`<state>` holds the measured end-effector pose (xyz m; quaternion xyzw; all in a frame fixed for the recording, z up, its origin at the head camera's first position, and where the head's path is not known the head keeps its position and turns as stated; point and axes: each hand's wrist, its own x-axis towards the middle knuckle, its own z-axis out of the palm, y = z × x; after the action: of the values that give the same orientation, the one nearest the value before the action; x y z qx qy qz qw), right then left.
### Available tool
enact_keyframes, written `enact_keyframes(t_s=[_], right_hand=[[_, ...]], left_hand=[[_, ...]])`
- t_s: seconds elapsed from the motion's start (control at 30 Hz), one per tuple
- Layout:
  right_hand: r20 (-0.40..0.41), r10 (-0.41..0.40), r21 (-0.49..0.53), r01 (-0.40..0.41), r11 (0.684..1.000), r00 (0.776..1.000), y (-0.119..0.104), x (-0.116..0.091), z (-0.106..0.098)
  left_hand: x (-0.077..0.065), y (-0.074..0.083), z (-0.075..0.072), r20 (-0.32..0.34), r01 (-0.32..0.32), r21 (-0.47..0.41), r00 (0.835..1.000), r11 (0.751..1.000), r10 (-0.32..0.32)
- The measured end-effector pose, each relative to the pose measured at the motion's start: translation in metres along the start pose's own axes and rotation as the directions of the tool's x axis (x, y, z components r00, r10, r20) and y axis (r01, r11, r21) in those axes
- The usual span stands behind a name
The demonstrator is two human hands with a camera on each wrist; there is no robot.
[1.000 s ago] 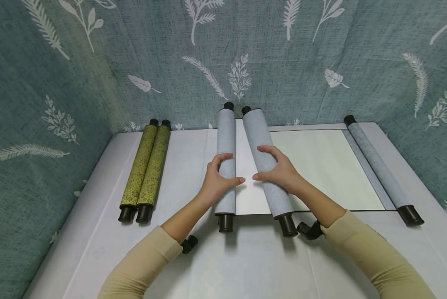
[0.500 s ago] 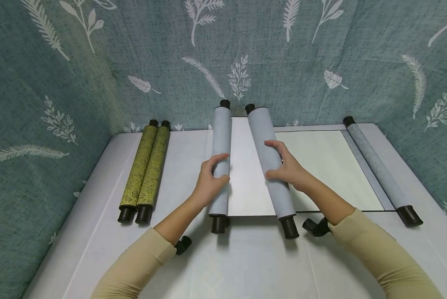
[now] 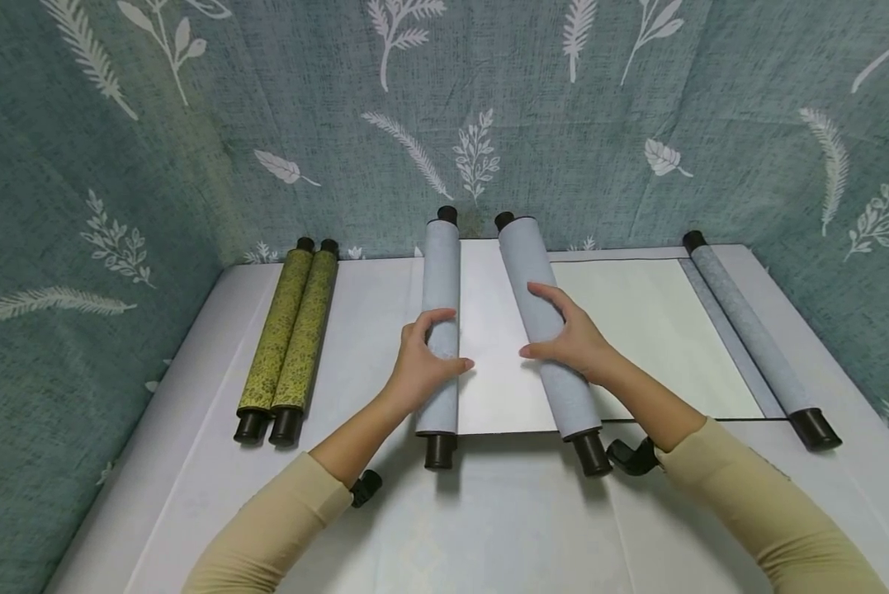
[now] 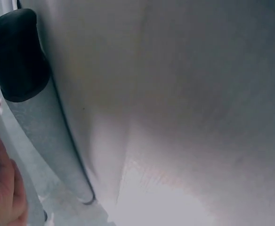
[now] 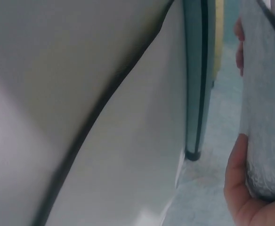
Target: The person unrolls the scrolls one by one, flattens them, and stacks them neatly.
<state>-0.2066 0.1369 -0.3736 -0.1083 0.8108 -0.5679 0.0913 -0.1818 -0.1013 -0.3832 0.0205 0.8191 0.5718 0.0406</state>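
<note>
Two thick pale blue-grey scroll rolls with dark knobs at their ends lie side by side in the head view, a strip of white paper (image 3: 494, 330) between them. My left hand (image 3: 423, 363) grips the left scroll roll (image 3: 442, 264), thumb on its right side and fingers over the far side. The right scroll roll (image 3: 526, 256), tilted with its near end to the right, sits in the grip of my right hand (image 3: 569, 338). In the right wrist view, fingers (image 5: 238, 174) curl along this roll (image 5: 269, 108).
Right of the held rolls a cream sheet (image 3: 652, 330) lies flat, ending at a thinner grey roller (image 3: 756, 330). Two yellow-green patterned scrolls (image 3: 288, 330) lie together at left on the white table (image 3: 503, 528). A leaf-print cloth (image 3: 444, 99) hangs close behind.
Both hands have moved apart with their rolls, the right one farther, so the white paper between them is wider. In the last half second both rolls have come slightly nearer.
</note>
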Motion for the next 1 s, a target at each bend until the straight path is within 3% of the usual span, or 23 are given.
enact_keyframes(t_s=[0.23,0.37,0.67,1.0], right_hand=[[0.024,0.023,-0.014,-0.023,1.0,0.999,-0.001,0.0,-0.003],[0.051,0.043,-0.017,-0.042,0.999,0.998,-0.003,-0.001,-0.005],[0.048,0.053,0.0,-0.053,0.999,0.997,-0.005,-0.001,-0.012],[0.031,-0.005,-0.113,0.009,0.994,0.999,-0.002,-0.004,-0.014]], left_hand=[[-0.002,-0.004,-0.006,-0.015,-0.076,0.103,0.997,0.992,0.078],[-0.003,-0.005,-0.012,-0.008,-0.058,0.148,0.998,0.987,0.06],[-0.001,-0.005,-0.019,0.016,0.016,0.072,1.0,0.997,-0.017],[-0.003,-0.006,-0.017,0.008,-0.004,0.076,1.0,0.997,0.004]])
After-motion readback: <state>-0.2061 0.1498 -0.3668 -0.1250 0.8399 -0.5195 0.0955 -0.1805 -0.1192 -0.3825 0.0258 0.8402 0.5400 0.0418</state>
